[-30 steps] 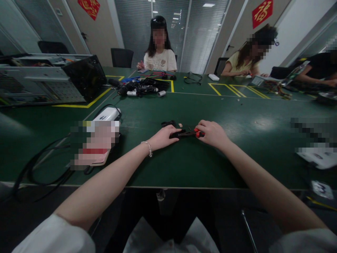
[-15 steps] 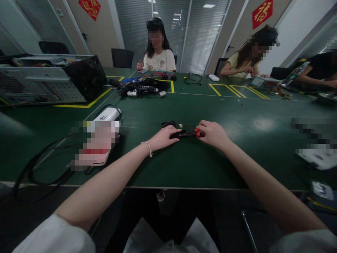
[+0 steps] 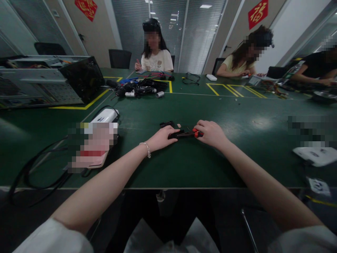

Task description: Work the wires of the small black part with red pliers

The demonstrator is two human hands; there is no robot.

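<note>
One black part sits pinched in the left hand; right hand grips red-handled pliers, tips at the part.

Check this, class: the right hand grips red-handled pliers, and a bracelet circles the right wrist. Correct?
No: the bracelet circles the left wrist, as the head view shows. The right hand does grip red-handled pliers.

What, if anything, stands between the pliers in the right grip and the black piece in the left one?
Nothing visible does. The right grip holds the red-handled pliers, their nose pointed at the black piece in the left grip; whether they touch is too small to tell. The small pinkish bit lies beyond, off that line.
</note>
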